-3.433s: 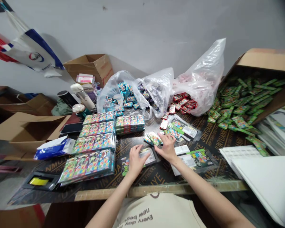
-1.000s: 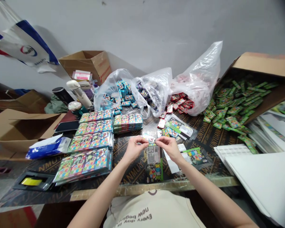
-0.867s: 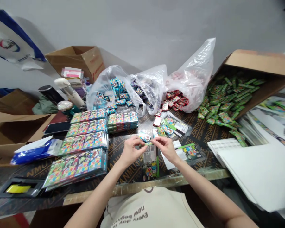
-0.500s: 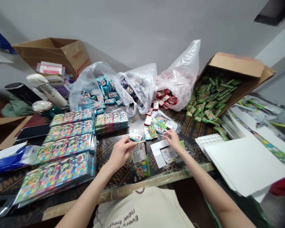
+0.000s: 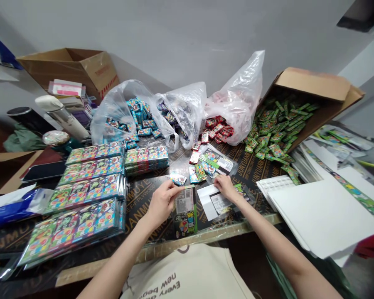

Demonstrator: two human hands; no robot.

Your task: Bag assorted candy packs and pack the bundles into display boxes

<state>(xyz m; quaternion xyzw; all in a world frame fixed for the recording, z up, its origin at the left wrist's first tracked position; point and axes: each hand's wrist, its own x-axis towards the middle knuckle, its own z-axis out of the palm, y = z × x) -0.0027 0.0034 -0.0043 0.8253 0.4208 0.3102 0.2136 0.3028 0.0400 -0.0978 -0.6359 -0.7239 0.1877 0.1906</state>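
Observation:
My left hand (image 5: 161,204) pinches the top edge of a clear sleeve with a green-and-black printed card (image 5: 185,209) that lies flat near the table's front edge. My right hand (image 5: 226,187) rests fingers-down on a stack of similar sleeved cards (image 5: 216,201) just to its right, with nothing lifted. A few small loose colourful packets (image 5: 193,174) lie just beyond both hands.
Stacks of filled colourful card packs (image 5: 84,195) cover the left. Clear plastic bags of blue packets (image 5: 137,120) and red packets (image 5: 220,128) stand at the back. A tipped cardboard box spills green packets (image 5: 277,128). White sheets (image 5: 321,211) lie at right, and a cardboard box (image 5: 71,68) at back left.
Both hands were pinching the sleeve's top together a second ago. My right hand has let go and moved right onto the card stack. The view has swung to the right.

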